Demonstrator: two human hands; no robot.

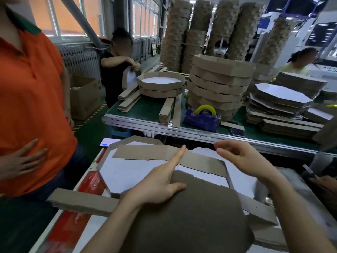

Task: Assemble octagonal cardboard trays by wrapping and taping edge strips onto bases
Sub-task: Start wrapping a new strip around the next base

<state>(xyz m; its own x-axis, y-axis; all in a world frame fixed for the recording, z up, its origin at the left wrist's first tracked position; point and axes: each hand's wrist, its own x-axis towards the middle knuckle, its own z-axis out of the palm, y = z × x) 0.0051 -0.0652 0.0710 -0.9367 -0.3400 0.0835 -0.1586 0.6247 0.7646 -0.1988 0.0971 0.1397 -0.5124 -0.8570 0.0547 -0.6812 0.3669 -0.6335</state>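
Cardboard, one edge strip (145, 152) in one white-lined tray (116, 172), our left hand (158, 185) pressing it, forefinger straight, our right hand (242, 157) loosely curled.

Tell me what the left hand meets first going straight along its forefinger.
Likely the aluminium edge rail of the green-topped table, beyond the brown cardboard strip the left hand touches; depth unclear.

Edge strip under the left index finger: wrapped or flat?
Flat, unwrapped: the edge strip lies spread across the white tray, with the left hand index finger resting on it.
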